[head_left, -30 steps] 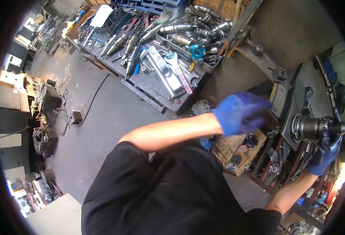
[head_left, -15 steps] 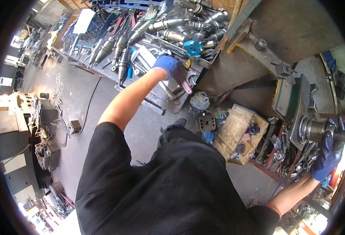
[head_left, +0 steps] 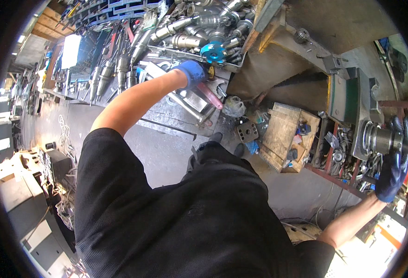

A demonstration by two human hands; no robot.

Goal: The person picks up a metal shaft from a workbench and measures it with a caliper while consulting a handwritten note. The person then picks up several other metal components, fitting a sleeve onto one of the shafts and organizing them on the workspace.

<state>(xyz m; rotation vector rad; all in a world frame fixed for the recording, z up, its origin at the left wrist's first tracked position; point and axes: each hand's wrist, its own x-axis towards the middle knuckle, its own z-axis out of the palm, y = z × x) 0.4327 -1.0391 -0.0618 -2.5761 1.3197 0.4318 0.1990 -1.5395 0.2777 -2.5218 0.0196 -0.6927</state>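
Steel spindle [head_left: 381, 139], heavy and slick (oily, likely): right hand [head_left: 395, 169] fingers wrap its end; left hand [head_left: 191, 72] fingers curl among table tooling, grip unclear.

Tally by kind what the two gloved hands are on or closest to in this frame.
Blue-gloved hands: 2, left hand and right hand
Steel cylindrical tool holder under the right hand: 1
Blue round cutter body beside the left hand: 1
Pink-handled tool below the left hand: 1
Total: 5
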